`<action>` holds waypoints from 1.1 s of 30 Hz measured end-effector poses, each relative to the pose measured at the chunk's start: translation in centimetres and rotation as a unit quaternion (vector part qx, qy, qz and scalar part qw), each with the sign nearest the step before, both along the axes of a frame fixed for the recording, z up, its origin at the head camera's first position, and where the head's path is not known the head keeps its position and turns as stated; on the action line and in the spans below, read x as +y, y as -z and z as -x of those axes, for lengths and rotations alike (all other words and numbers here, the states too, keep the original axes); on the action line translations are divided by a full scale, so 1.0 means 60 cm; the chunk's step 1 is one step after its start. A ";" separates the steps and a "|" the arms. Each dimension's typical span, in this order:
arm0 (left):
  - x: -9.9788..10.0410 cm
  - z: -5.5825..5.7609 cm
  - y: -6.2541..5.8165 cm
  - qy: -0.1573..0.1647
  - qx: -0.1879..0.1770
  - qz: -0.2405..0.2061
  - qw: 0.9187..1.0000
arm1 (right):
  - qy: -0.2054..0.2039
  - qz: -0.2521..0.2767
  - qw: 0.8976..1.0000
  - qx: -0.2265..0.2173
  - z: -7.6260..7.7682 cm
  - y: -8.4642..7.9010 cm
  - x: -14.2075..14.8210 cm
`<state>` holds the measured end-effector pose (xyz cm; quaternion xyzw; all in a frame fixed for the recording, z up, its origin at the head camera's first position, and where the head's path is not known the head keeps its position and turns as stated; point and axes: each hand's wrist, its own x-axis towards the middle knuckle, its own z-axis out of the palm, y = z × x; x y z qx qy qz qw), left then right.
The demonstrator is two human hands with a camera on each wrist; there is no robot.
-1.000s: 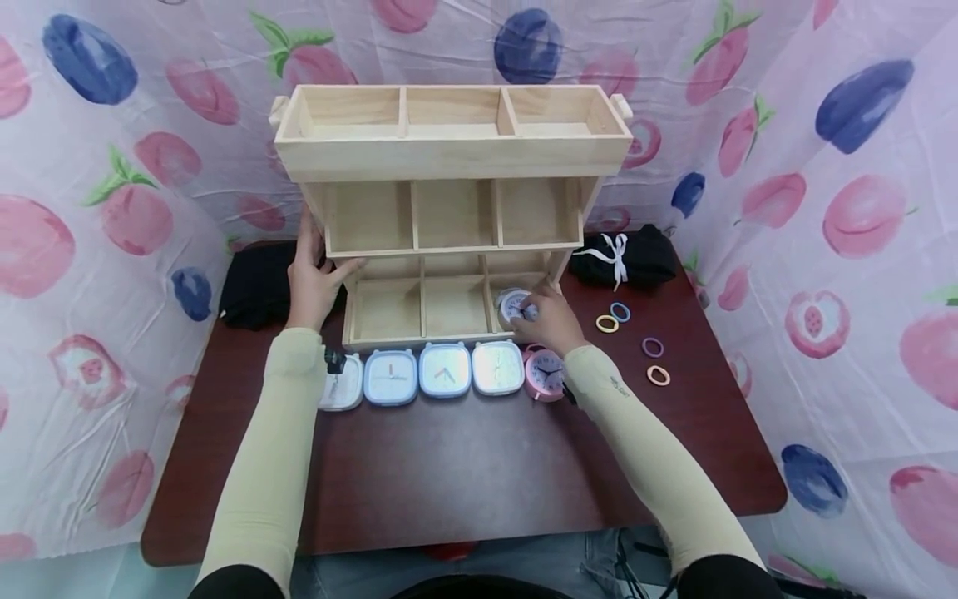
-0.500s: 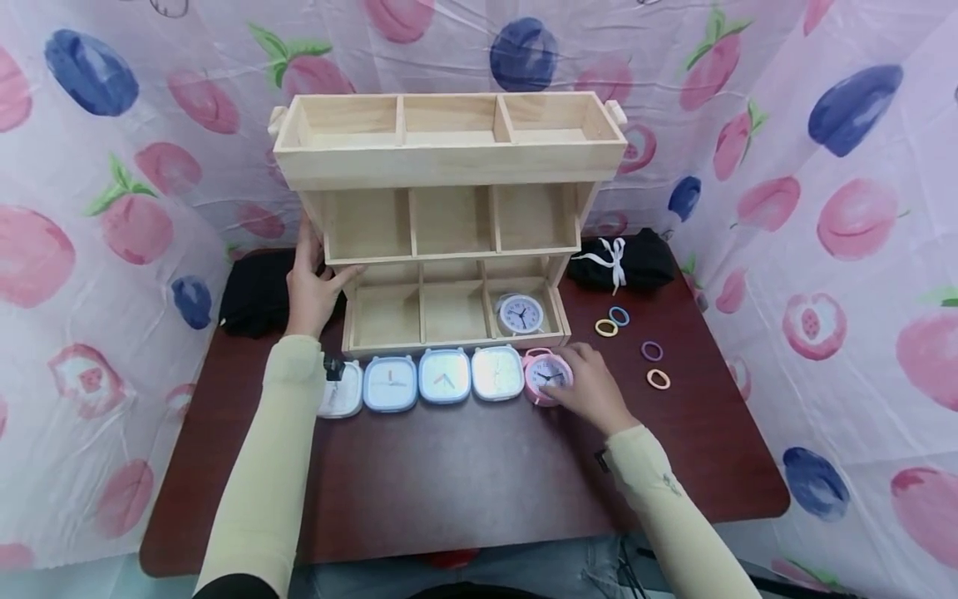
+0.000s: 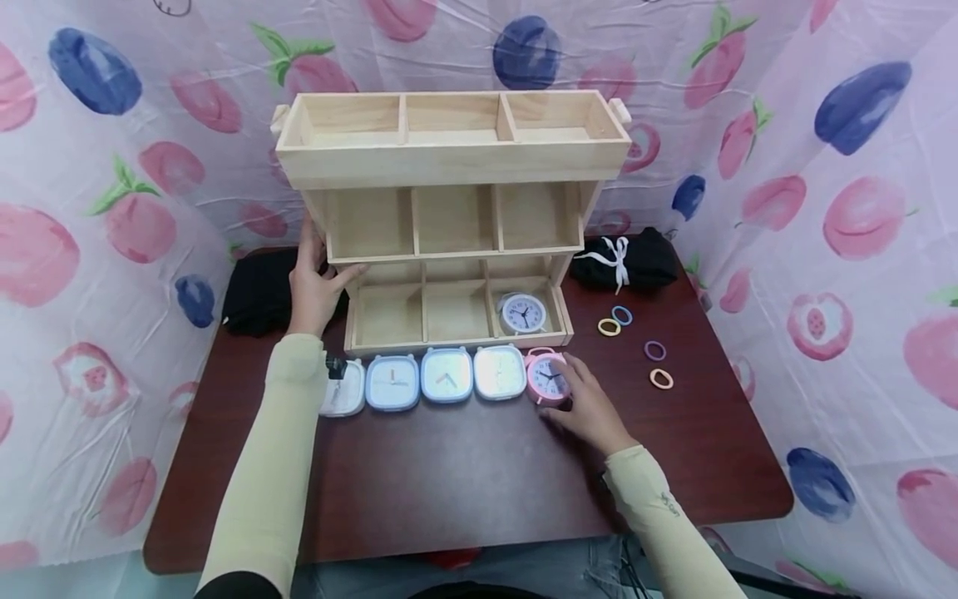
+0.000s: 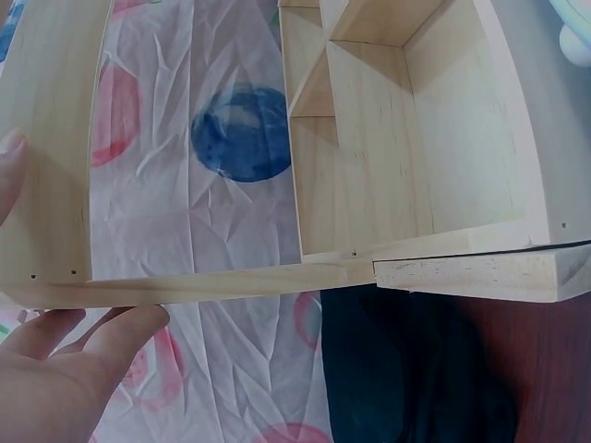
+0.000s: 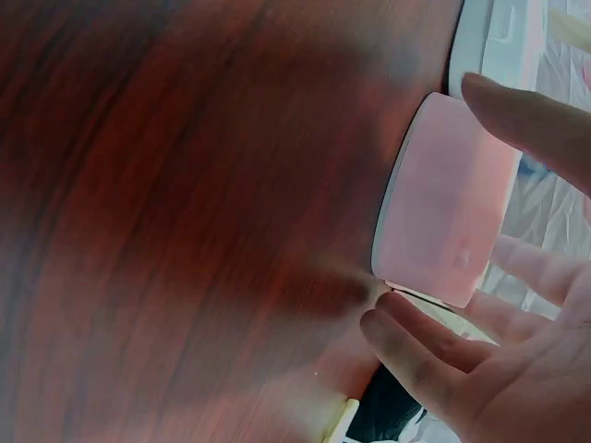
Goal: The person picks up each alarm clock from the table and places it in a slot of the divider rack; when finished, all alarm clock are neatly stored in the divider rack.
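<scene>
A three-tier wooden organizer (image 3: 452, 166) stands at the back of the table. My left hand (image 3: 313, 291) grips its left side, thumb at the front of the middle tier; the left wrist view shows the fingers (image 4: 120, 337) against the side strut. My right hand (image 3: 587, 408) is at a round pink alarm clock (image 3: 537, 391), its fingers spread loosely around the case (image 5: 448, 194). A round white alarm clock (image 3: 522, 314) sits in the bottom tier's right compartment. Left of the pink one, a row of square clocks (image 3: 446, 374), white and pale blue, lies along the organizer's front.
Colored rings (image 3: 654, 350) lie on the dark red-brown table (image 3: 449, 474) at the right. Black folded cloth (image 3: 258, 291) is left of the organizer, and a black bundle tied with a white string (image 3: 651, 258) is to its right. Fruit-print fabric (image 3: 861, 291) hangs around the table.
My right hand has let go of the white alarm clock in the bottom right compartment and moved toward me to the pink clock, where its fingers have spread. The left hand stays put.
</scene>
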<state>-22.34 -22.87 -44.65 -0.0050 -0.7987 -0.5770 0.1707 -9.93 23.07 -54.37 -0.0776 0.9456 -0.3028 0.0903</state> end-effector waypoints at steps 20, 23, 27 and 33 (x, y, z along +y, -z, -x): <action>0.002 0.002 0.001 -0.003 -0.005 -0.010 1.000 | 0.001 0.020 0.997 0.076 0.021 0.005 -0.008; 0.002 0.003 0.003 -0.005 -0.005 -0.006 1.000 | 0.013 0.012 0.997 0.076 0.017 0.003 -0.007; 0.001 0.004 0.004 -0.007 -0.003 -0.004 1.000 | 0.030 0.019 0.997 0.072 0.007 -0.003 -0.004; 0.002 0.003 0.003 -0.010 0.000 -0.002 1.000 | 0.058 0.059 0.992 0.099 -0.015 -0.023 0.009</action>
